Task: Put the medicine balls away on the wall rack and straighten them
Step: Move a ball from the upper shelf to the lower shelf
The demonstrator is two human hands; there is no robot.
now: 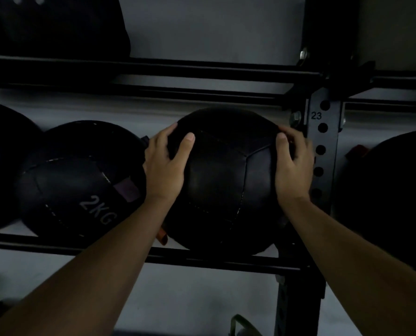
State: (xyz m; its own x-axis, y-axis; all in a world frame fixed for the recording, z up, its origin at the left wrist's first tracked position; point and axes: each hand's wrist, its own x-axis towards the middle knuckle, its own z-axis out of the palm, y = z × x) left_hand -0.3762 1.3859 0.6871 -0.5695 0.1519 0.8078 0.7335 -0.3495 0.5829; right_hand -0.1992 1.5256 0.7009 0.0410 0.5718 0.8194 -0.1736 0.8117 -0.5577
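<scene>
A black stitched medicine ball (226, 180) rests on the lower rail of the wall rack (202, 259), just left of the rack's upright post. My left hand (164, 163) is pressed on the ball's left side and my right hand (293, 163) on its right side, both gripping it. An orange tag hangs at the ball's lower left. To its left, touching my left hand, sits another black ball marked 2KG (80, 178).
The perforated black upright (322, 151), marked 23, stands right beside my right hand. More dark balls sit at the far left (0, 166), the far right (391, 202) and on the upper shelf (56, 25). A grey wall lies behind.
</scene>
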